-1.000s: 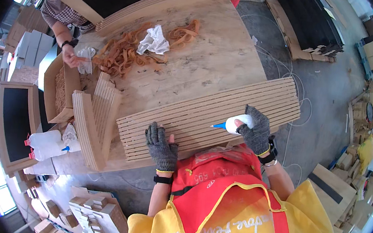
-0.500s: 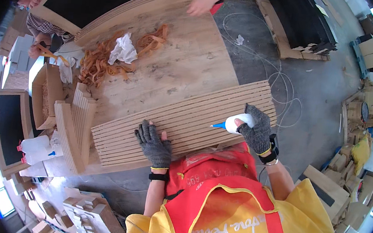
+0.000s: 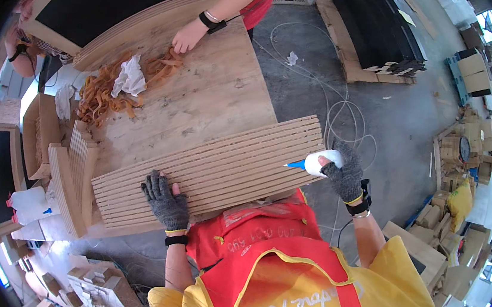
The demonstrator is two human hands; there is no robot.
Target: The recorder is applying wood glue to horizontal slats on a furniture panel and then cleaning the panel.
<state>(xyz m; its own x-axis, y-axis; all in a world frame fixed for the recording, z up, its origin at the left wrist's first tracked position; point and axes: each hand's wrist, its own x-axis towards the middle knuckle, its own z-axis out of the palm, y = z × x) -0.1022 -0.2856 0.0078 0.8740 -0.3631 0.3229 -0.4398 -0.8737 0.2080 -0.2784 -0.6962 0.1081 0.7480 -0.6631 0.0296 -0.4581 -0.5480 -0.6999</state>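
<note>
A row of thin wooden slats lies side by side along the table's near edge. My left hand, in a grey fingerless glove, rests flat on their left part, fingers spread. In my right hand, gloved alike, is a white glue bottle with a blue nozzle, held sideways. Its tip points left over the right part of the slats, and my fingers wrap round the body. Whether the tip touches wood, I cannot tell.
Across the table, a co-worker's hand reaches to tangled orange strips beside crumpled white paper. Dark-panelled wooden frames stand at the back. Stacked wooden pieces sit left. A hose loops over the floor.
My view has shifted right. The glue bottle has moved right relative to the slats, toward their right end. A co-worker's hand has come down to the orange strips. My left hand stays on the slats.
</note>
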